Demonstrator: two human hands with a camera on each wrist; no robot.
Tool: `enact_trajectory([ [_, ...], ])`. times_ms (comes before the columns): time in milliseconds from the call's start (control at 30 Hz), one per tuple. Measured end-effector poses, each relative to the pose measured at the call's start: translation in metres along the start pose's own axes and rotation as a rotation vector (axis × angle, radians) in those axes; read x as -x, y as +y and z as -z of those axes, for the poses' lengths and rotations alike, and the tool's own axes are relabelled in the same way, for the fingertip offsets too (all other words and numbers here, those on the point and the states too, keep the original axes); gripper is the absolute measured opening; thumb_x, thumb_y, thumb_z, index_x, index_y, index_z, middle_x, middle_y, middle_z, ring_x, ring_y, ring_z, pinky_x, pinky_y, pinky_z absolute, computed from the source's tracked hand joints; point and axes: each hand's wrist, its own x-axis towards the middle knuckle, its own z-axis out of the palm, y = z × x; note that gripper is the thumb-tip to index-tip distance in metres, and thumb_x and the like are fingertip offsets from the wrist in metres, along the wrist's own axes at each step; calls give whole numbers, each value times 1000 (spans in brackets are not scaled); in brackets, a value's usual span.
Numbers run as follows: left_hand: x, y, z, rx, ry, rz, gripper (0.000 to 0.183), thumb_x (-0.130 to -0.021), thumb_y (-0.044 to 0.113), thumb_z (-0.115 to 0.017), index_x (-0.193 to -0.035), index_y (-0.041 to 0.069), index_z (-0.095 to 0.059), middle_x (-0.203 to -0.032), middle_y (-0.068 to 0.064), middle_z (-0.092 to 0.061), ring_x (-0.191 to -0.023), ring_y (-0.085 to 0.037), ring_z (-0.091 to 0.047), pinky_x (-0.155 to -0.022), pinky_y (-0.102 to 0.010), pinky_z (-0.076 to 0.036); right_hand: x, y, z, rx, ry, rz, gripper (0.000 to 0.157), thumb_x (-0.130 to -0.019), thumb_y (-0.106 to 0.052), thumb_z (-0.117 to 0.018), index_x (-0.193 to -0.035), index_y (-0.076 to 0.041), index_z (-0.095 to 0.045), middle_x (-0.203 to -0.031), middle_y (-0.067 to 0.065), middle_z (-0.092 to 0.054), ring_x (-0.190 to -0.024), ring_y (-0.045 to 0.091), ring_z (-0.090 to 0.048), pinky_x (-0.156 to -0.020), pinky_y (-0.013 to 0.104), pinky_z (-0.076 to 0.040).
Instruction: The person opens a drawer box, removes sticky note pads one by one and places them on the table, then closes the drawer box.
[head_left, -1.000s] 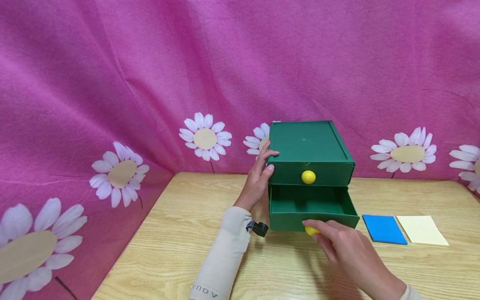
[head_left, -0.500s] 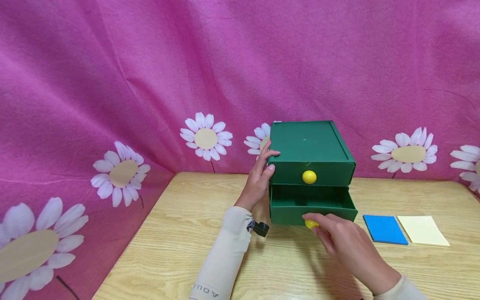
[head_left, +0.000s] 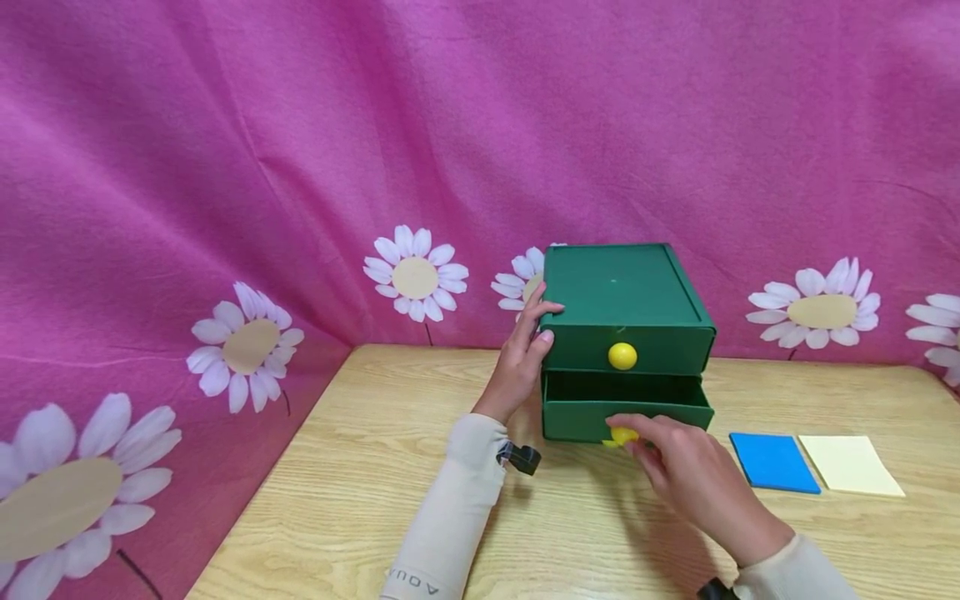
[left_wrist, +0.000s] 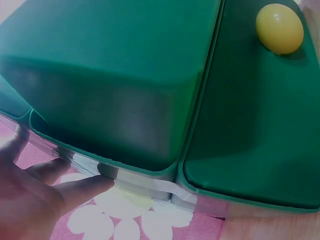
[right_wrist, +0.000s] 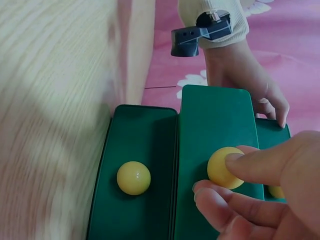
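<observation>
A green drawer cabinet (head_left: 618, 287) with round yellow knobs stands on the table. Its top drawer (head_left: 577, 350) is closed, and the drawer below (head_left: 573, 421) sticks partly out; nothing shows in its visible part. My right hand (head_left: 693, 467) pinches that drawer's yellow knob (right_wrist: 220, 167) between thumb and fingers. Under it, the right wrist view shows the bottom drawer (right_wrist: 135, 145), closed, with its own knob (right_wrist: 133, 178). My left hand (head_left: 517, 358) rests against the cabinet's upper left side, fingers spread, one fingertip over the top edge.
To the cabinet's right, a blue square pad (head_left: 775, 462) and a pale yellow pad (head_left: 852, 464) lie side by side on the wooden table (head_left: 360, 475). A pink cloth (head_left: 300, 125) with white daisies hangs behind and to the left.
The partly open drawer has slid inward, narrowing its opening, and my right hand has moved away from me with the knob. My left hand keeps its place on the cabinet.
</observation>
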Motion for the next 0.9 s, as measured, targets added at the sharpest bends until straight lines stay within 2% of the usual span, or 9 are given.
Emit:
enact_trajectory([
  [100,0,0,-1,-5,3,4,39,-100,27,-35,-138,25,-42,-161,8,-14,-145,-11,-16,-114,-44,-24,-2,1,0,-3,-3,-4,33,-84,-5,-71,-114,-19,-69,-80,-9,-65,-58,5,-44,-50,22,-38],
  [200,1,6,0,-2,5,9,38,-100,24,-36,-138,22,-42,-161,4,-14,-145,-14,-17,-114,-44,-24,-4,3,-1,-8,5,-1,33,-85,-5,-71,-114,-19,-69,-77,-9,-63,-56,5,-42,-49,22,-37],
  [433,4,37,5,9,-11,11,37,-99,13,-35,-135,8,-41,-160,-12,-15,-145,-24,-20,-114,-43,-25,-10,5,0,-34,-18,-16,32,-86,-5,-69,-115,-20,-69,-70,-13,-56,-54,5,-40,-48,23,-36],
  [700,2,4,0,-7,15,14,38,-100,24,-36,-137,22,-43,-161,8,-15,-145,-14,-20,-114,-41,-26,-20,7,4,-70,-56,-50,31,-87,-7,-70,-115,-18,-70,-73,-11,-59,-54,6,-41,-47,24,-36],
  [867,1,2,-1,-12,21,11,39,-99,30,-35,-137,26,-43,-160,11,-15,-144,-9,-19,-114,-39,-27,-23,8,4,-72,-47,-56,30,-85,-6,-70,-114,-18,-70,-78,-7,-64,-57,7,-46,-49,26,-39],
  [900,2,7,0,-10,16,13,38,-100,28,-35,-137,23,-43,-161,8,-15,-144,-10,-19,-114,-39,-27,-24,9,3,-72,-42,-54,30,-85,-6,-71,-113,-17,-70,-80,-6,-65,-58,8,-47,-50,26,-40],
])
